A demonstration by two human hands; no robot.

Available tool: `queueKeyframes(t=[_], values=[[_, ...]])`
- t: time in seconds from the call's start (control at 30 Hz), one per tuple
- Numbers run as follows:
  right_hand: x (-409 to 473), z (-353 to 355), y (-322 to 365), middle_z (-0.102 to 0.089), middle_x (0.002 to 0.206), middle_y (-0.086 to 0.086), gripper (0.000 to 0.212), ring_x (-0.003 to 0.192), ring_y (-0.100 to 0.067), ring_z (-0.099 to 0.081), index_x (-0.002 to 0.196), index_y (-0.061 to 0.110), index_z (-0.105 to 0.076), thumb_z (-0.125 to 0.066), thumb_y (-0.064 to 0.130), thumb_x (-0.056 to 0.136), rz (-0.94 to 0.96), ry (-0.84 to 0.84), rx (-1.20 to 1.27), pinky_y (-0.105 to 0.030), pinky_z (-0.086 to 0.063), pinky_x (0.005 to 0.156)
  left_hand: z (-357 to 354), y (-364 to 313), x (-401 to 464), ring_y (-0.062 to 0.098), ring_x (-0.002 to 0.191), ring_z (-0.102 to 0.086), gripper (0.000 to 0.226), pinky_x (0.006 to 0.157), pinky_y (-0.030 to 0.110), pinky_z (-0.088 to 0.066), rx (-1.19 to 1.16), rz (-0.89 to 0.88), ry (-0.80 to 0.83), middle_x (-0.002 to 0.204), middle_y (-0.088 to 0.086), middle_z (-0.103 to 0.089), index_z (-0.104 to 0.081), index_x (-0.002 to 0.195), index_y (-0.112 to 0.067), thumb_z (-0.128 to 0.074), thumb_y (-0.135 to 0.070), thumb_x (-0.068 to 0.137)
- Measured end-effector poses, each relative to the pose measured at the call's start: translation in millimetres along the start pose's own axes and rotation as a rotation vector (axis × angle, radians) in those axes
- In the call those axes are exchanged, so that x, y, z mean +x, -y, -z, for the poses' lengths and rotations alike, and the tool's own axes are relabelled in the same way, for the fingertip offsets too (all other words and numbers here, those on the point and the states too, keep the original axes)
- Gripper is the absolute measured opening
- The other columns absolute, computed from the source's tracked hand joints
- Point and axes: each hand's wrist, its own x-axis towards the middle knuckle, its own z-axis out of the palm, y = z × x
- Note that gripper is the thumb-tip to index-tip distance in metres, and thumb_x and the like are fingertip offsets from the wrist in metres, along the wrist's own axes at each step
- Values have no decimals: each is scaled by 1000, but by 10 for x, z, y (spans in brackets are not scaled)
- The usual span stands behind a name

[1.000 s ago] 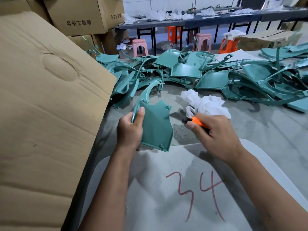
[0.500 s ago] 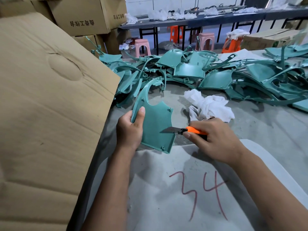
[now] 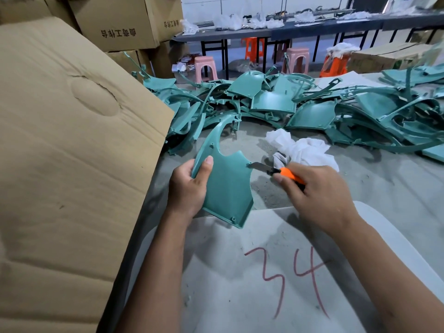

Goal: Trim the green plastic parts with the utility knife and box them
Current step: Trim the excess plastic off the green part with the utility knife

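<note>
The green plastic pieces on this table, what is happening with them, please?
A person is trimming them one at a time. The left hand grips one green part by its left edge, tilted over the table. The right hand holds an orange utility knife with its blade at the part's right edge. A pile of green parts lies behind, beside a white cloth. A cardboard box flap stands at the left.

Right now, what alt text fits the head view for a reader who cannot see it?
A person's left hand grips a green plastic part while the right hand holds an orange utility knife, blade tip at the part's right edge. More green parts are heaped behind on the grey table; a cardboard box flap stands left.
</note>
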Motion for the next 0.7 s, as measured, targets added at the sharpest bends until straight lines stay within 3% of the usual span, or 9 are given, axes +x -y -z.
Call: queueKeyframes(t=[0.27,0.4,0.5,0.57,0.7], values=[[-39,-78,225,-47,56,6,46,49,-24,-46,73,20,-48,-47,53,105,-53,-198,-93,-33,-37,45,-57,-46,-2,23,74,-62,68,73,56,-57,-126,116,-1,84,20,-71,-66,91,1,-57,-66,84],[-39,-40,284,-37,54,10,44,49,-15,-39,71,25,-38,-46,52,104,57,-186,91,-34,-31,46,-74,-14,39,14,66,-62,45,61,32,-53,-152,157,-207,69,-6,-68,-71,82,-9,-60,-50,97],[-59,-39,305,-36,56,11,42,53,-15,-40,72,27,-38,-47,53,103,213,-8,148,-39,-37,50,-78,-1,78,8,63,-66,38,57,24,-54,-189,203,-320,63,-13,-70,-72,78,-16,-61,-46,99],[-70,-70,319,-38,56,9,43,54,-16,-41,72,24,-40,-47,53,102,235,74,142,-42,-38,51,-79,1,92,7,67,-70,37,60,26,-58,-263,246,-301,69,-11,-74,-74,83,-14,-60,-45,100],[-47,-60,299,-36,53,10,44,50,-18,-42,71,25,-38,-45,55,102,133,-60,113,-37,-36,48,-75,-37,66,10,67,-72,36,52,24,-54,-359,298,-169,75,-4,-77,-74,85,-13,-60,-42,101]])
